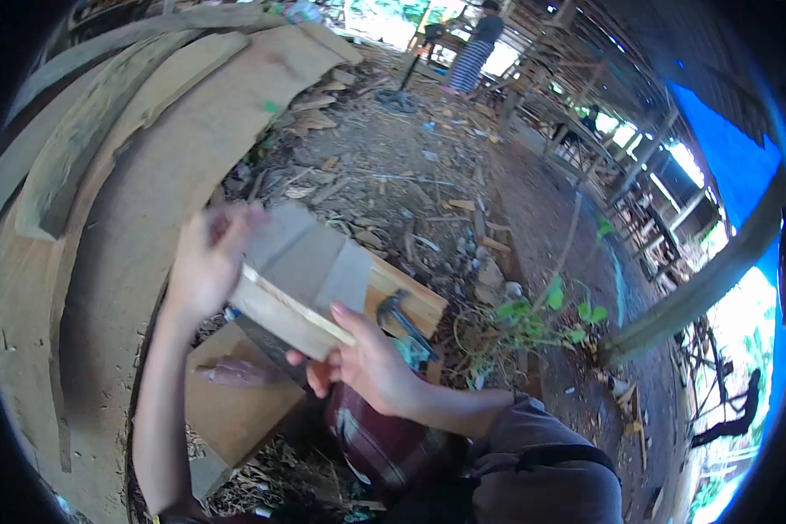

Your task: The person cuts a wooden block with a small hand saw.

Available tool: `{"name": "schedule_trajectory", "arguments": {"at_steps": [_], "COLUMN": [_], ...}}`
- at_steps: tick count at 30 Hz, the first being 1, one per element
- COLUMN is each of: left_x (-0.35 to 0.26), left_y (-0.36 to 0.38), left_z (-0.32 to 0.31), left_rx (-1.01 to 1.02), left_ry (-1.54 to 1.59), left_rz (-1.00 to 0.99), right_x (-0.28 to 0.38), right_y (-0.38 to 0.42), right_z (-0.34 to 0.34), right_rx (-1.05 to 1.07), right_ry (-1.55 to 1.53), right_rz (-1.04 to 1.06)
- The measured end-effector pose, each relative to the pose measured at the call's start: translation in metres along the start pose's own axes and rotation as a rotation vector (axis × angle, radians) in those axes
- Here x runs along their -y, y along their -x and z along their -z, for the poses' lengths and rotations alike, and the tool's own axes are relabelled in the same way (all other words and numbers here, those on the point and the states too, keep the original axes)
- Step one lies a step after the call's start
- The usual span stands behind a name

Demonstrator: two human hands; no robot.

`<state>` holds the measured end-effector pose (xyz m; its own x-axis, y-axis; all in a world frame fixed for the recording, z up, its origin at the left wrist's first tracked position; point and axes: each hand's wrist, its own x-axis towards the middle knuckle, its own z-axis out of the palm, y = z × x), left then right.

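Observation:
A pale wooden box-like piece (301,262) with flat panels and a light front edge is held up in front of me. My right hand (367,358) grips its near right corner, thumb on top and fingers underneath. At its left end is my left hand (214,258), the fingers blurred by motion and overlapping the corner. Just beyond my right hand, a hammer (393,306) with a dark head lies on a yellowish wooden piece (424,304). Below my left hand, a clear plastic bag (240,372) rests on a flat brown board (236,415).
Long wooden planks (183,148) stretch along the left side. Wood scraps (319,188) litter the dirt ground ahead. A leafy plant (550,310) grows at the right near a leaning post (699,297). Farther back, a person (476,52) stands by wooden structures.

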<state>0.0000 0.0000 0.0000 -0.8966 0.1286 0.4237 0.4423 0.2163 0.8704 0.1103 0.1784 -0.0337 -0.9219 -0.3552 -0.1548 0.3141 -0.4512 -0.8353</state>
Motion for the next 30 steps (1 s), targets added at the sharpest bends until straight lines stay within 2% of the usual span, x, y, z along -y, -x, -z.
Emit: {"name": "schedule_trajectory", "arguments": {"at_steps": [2, 3, 4, 5, 6, 9, 12, 13, 14, 15, 16, 17, 18, 19, 21, 23, 24, 26, 28, 30], "left_x": [0.0, 0.067, 0.078, 0.082, 0.078, 0.06, 0.077, 0.095, 0.106, 0.09, 0.073, 0.059, 0.044, 0.031, -0.028, -0.004, -0.045, -0.103, -0.131, -0.19], "left_y": [0.025, -0.021, -0.023, -0.017, -0.018, -0.025, -0.027, -0.014, 0.005, 0.017, 0.033, 0.054, 0.072, 0.097, 0.118, 0.197, 0.191, 0.192, 0.209, 0.176], "left_z": [-0.018, 0.047, 0.05, 0.048, 0.049, 0.076, 0.067, 0.052, 0.04, 0.037, 0.037, 0.038, 0.041, 0.035, 0.033, 0.025, 0.039, 0.03, 0.028, 0.036], "left_rx": [-0.048, -0.067, -0.085, -0.125, -0.108, -0.043, -0.076, -0.098, -0.124, -0.177, -0.199, -0.303, -0.359, -0.553, -0.723, -0.682, -0.441, -0.206, -0.097, -0.099], "left_ry": [0.009, -0.046, -0.048, -0.125, -0.161, -0.196, -0.121, -0.159, -0.154, -0.104, -0.153, -0.068, 0.016, 0.117, 0.151, -0.012, -0.002, -0.072, -0.283, -0.308], "left_rz": [0.16, 0.21, 0.255, 0.226, 0.305, 0.417, 0.569, 0.521, 0.624, 0.673, 0.819, 0.805, 0.997, 0.874, 0.968, 0.922, 0.981, 1.086, 1.179, 1.043], "right_x": [0.006, -0.028, -0.033, -0.037, -0.036, -0.037, -0.048, -0.054, -0.06, -0.058, -0.047, -0.034, -0.029, -0.027, -0.023, -0.001, 0.014, 0.052, 0.088, 0.109], "right_y": [0.028, -0.068, -0.08, -0.086, -0.091, -0.109, -0.112, -0.109, -0.109, -0.104, -0.095, -0.086, -0.074, -0.058, -0.02, 0.02, 0.043, 0.083, 0.109, 0.123], "right_z": [0.007, -0.027, -0.029, -0.032, -0.035, -0.037, -0.032, -0.026, -0.02, -0.021, -0.028, -0.032, -0.033, -0.033, -0.041, -0.07, -0.078, -0.081, -0.091, -0.105], "right_rx": [-0.042, -0.045, -0.078, -0.111, -0.184, -0.14, -0.237, -0.331, -0.426, -0.517, -0.531, -0.543, -0.421, -0.304, -0.203, -0.442, -0.477, -0.47, -0.48, -0.49], "right_ry": [-0.007, -0.09, -0.121, -0.151, -0.091, -0.05, -0.041, -0.02, 0.002, 0.019, 0.124, 0.232, 0.275, 0.318, 0.311, 0.187, 0.171, 0.232, 0.278, 0.341], "right_rz": [-0.134, -0.105, -0.119, -0.153, -0.21, -0.244, -0.26, -0.267, -0.266, -0.262, -0.328, -0.389, -0.403, -0.421, -0.456, -0.6, -0.639, -0.676, -0.685, -0.683]}}
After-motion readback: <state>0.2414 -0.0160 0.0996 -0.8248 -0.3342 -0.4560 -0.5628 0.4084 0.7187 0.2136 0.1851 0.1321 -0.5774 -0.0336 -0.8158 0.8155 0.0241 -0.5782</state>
